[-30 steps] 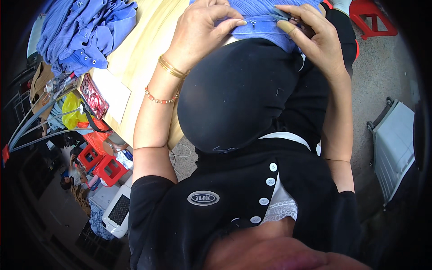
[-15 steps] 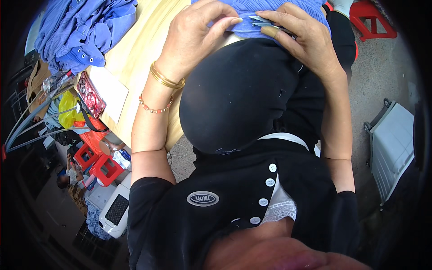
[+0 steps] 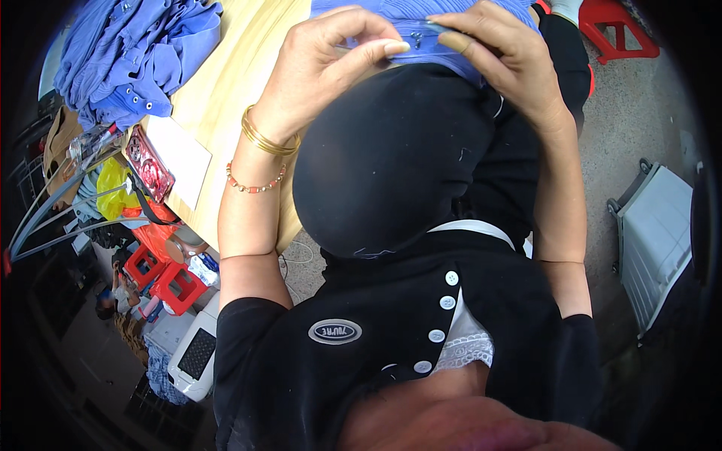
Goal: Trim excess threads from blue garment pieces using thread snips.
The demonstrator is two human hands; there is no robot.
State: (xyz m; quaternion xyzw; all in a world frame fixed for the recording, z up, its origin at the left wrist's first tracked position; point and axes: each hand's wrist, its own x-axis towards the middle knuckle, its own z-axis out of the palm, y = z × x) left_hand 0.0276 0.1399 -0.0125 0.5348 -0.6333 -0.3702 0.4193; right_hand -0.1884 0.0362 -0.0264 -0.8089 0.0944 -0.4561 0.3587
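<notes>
Since the earlier frame both hands have drawn closer together over the blue garment (image 3: 421, 22), which lies across the lap at the top of the view, partly over the wooden table's (image 3: 233, 83) edge. Left hand (image 3: 331, 68): thumb and forefinger pressed together, pinching a fold of the blue cloth. Right hand (image 3: 504, 60): fingers curled and closed on the same cloth beside a small metal fastener (kind not discernible). A heap of blue clothes (image 3: 128, 52) lies on the table, well apart. Red stools (image 3: 162, 278) stand on the floor below.
</notes>
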